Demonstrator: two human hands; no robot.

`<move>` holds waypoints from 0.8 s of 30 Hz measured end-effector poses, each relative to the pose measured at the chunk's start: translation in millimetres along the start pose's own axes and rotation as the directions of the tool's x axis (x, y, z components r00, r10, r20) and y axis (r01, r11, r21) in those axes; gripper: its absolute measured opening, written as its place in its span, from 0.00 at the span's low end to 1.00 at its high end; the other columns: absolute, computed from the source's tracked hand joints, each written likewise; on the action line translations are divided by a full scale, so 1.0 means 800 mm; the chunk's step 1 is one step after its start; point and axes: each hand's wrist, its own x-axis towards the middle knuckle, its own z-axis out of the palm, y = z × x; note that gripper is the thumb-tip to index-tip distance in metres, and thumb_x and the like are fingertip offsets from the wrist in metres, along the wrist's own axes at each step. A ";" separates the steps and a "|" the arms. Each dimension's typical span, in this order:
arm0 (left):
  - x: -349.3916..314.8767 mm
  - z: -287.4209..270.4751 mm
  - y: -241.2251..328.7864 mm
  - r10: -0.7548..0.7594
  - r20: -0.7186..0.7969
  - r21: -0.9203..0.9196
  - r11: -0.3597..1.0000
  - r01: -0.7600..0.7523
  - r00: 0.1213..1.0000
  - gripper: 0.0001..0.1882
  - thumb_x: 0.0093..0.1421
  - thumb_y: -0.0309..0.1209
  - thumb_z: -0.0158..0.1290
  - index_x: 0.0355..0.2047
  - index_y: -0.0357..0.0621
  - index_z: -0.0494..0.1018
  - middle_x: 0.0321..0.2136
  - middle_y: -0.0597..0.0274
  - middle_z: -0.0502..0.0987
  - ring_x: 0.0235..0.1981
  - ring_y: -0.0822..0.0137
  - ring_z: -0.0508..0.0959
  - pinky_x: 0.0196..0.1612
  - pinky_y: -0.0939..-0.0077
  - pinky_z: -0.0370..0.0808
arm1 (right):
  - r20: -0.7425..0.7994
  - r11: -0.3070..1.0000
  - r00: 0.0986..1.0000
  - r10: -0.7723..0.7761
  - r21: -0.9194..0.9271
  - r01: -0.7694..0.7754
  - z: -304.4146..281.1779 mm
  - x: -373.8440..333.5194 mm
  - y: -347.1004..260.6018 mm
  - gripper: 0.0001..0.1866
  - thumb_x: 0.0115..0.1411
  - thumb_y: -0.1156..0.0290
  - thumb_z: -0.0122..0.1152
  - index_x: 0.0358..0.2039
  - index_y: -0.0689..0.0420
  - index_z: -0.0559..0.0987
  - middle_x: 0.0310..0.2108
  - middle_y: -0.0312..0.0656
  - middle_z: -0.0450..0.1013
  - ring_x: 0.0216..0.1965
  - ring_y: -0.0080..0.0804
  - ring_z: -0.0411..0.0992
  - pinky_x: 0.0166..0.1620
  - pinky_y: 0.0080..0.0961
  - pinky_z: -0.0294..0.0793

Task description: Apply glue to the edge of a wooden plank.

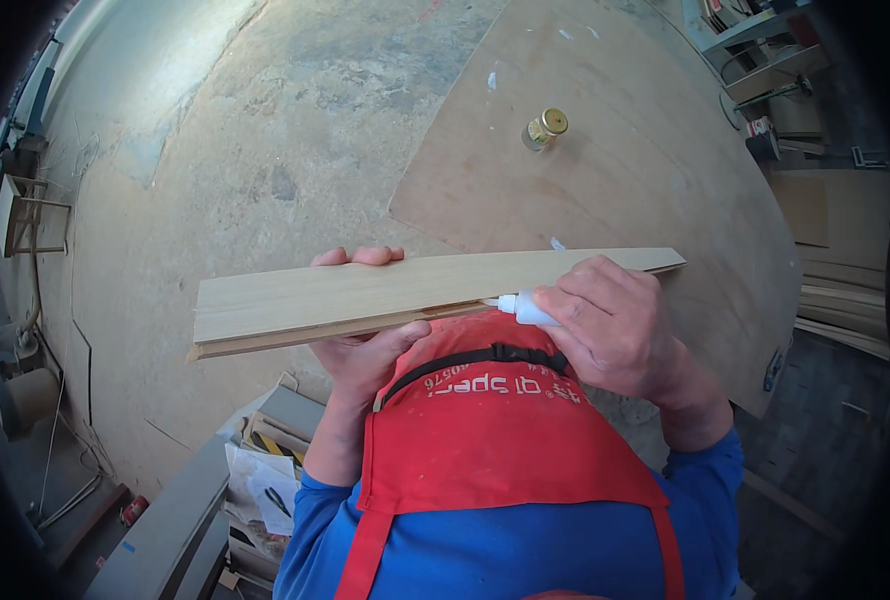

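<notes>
A long pale wooden board [405, 285] lies across in front of my red apron, its near edge showing a darker strip along its length. My left hand [370, 345] grips it left of its middle, thumb on the near edge and fingertips over the far edge. In my right hand [615, 325] is a small white squeeze bottle [533, 307], tilted with its nozzle pointing left. The nozzle tip meets or nearly meets the board's near edge. What is inside the bottle is hidden.
A glass jar with a gold lid [554, 122] stands on a brown sheet [645, 170] on the floor. At the lower left is a grey bench [170, 535] with papers and scissors [277, 500]. Shelving [765, 50] and stacked boards [845, 300] line the right. A small stool [27, 215] is far left.
</notes>
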 end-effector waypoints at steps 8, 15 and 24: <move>0.007 0.001 -0.003 0.034 0.036 -0.025 0.999 -0.034 0.999 0.55 0.48 0.25 0.80 0.72 0.44 0.58 0.58 0.48 0.77 0.62 0.48 0.78 0.65 0.49 0.76 | -0.074 0.998 0.997 -0.009 -0.059 0.005 -0.001 -0.029 0.025 0.18 0.47 0.80 0.74 0.40 0.62 0.82 0.30 0.39 0.74 0.30 0.36 0.76 0.25 0.32 0.72; 0.010 0.010 0.001 0.014 0.018 -0.047 0.999 -0.013 1.000 0.55 0.48 0.25 0.79 0.72 0.44 0.58 0.59 0.48 0.77 0.62 0.48 0.78 0.65 0.48 0.76 | -0.043 0.995 0.997 0.062 -0.079 -0.065 -0.011 -0.058 0.041 0.22 0.43 0.81 0.76 0.42 0.62 0.82 0.32 0.42 0.75 0.32 0.41 0.76 0.30 0.35 0.75; 0.011 0.014 0.004 0.029 -0.012 0.002 1.000 -0.029 1.000 0.55 0.48 0.28 0.80 0.72 0.43 0.59 0.59 0.48 0.78 0.61 0.48 0.78 0.65 0.48 0.77 | -0.052 0.985 0.991 0.122 -0.115 -0.128 -0.018 -0.092 0.065 0.22 0.41 0.81 0.77 0.41 0.62 0.82 0.32 0.42 0.75 0.32 0.43 0.76 0.32 0.37 0.76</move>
